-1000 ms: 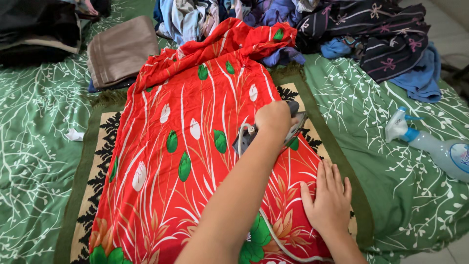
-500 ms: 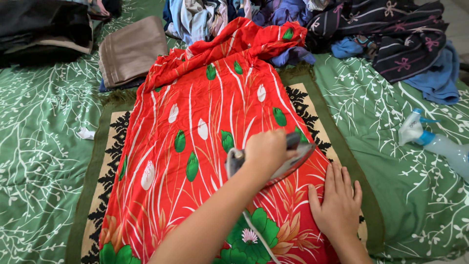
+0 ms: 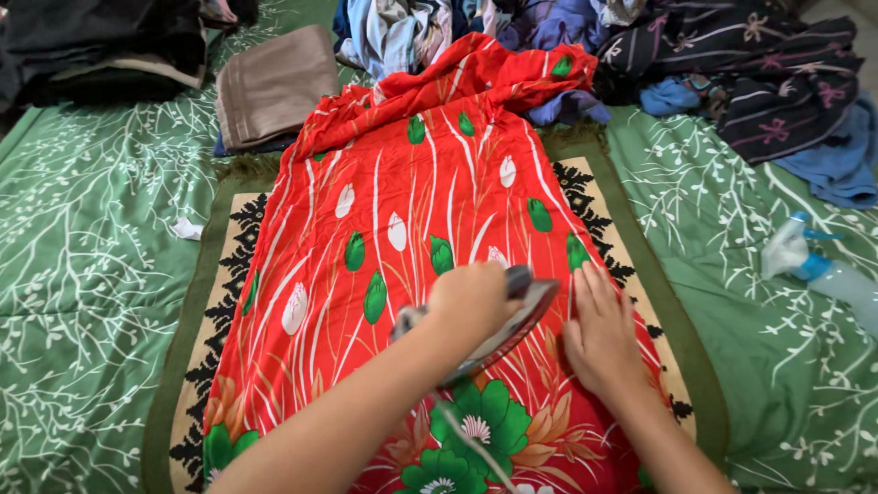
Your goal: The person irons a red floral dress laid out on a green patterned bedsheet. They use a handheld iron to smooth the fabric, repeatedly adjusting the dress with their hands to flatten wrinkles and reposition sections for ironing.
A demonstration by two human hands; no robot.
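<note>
A red cloth [image 3: 412,201] printed with white and green buds and a big green flower lies spread over a green-bordered patterned mat [image 3: 206,302]. My left hand [image 3: 471,297] grips the handle of a grey clothes iron [image 3: 535,297] resting on the cloth's lower middle. The iron's cord [image 3: 466,448] trails back toward me. Just right of the iron, my right hand [image 3: 599,334] presses flat on the cloth, fingers spread and pointing away from me. The cloth's far end is bunched up in folds.
The mat lies on a green leaf-print sheet [image 3: 82,274]. A folded brown cloth [image 3: 274,87] sits at the far left, a heap of mixed clothes [image 3: 732,64] across the back. A spray bottle [image 3: 823,274] lies at the right, a white scrap [image 3: 187,229] at the left.
My left hand has drawn the iron down the cloth toward me and leftward. My right hand has shifted up the cloth, closer beside the iron.
</note>
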